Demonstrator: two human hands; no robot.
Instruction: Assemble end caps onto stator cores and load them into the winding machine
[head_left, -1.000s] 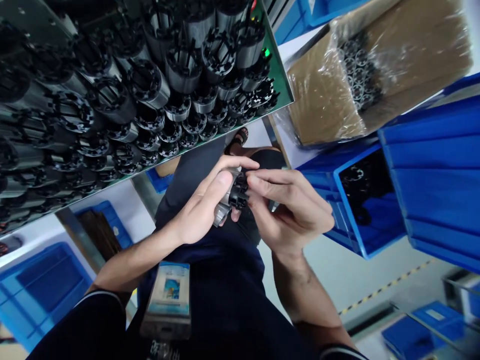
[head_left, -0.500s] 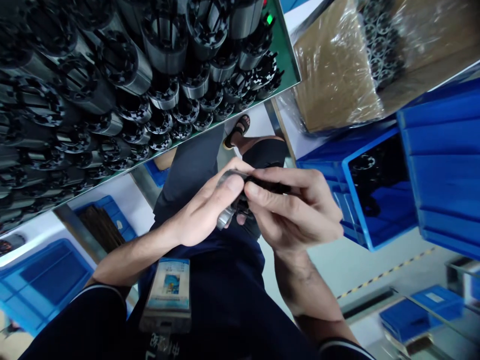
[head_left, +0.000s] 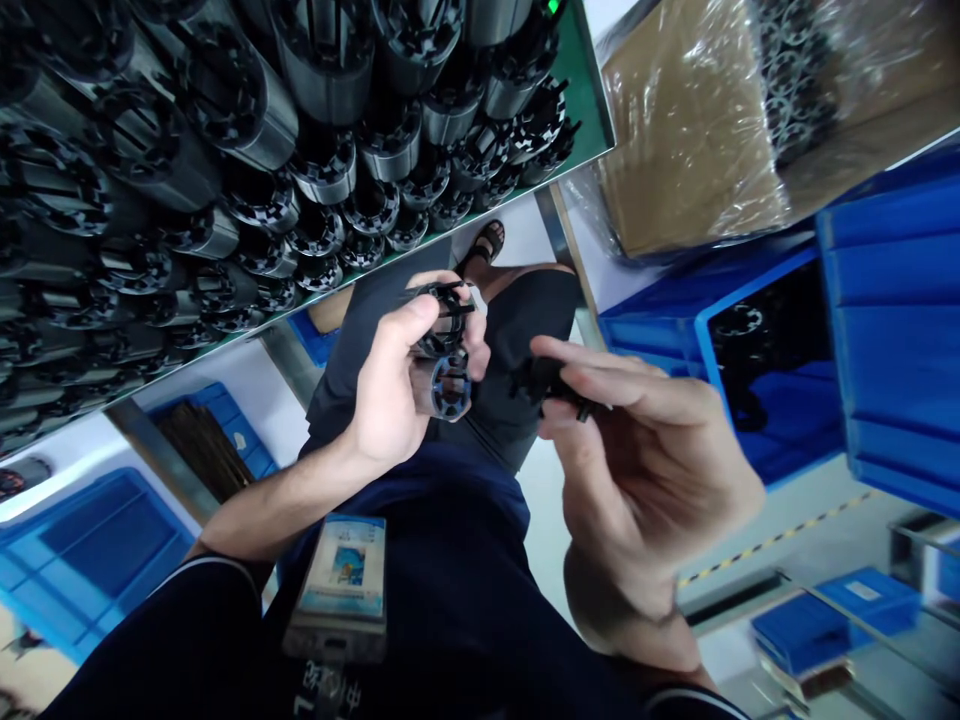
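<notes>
A short grey metal cylinder (head_left: 448, 385) with a slotted open end is gripped in the left hand (head_left: 397, 385), held above the lap, its open end turned toward the camera. A black plastic ring (head_left: 442, 305) is pinched against the upper part of the same cylinder by the thumb and forefinger of that hand. A second black plastic piece (head_left: 541, 380) is held just to the right, apart from the cylinder, between the thumb and fingertips of the right hand (head_left: 645, 470), whose fingers are closed narrowly around it. Both hands are kept in front of dark trousers (head_left: 457, 560), and a badge (head_left: 341, 585) is seen hanging at the waist. Above and to the left, a green-topped table (head_left: 589, 120) is covered with many upright grey cylinders (head_left: 315, 90) capped in black. To the right, an open blue bin (head_left: 757, 400) with black parts inside is set beside a larger blue crate (head_left: 900, 330), and a cardboard box (head_left: 690, 150) lined with clear plastic is placed behind them. A sandalled foot (head_left: 487, 245) is visible on the floor beyond.
</notes>
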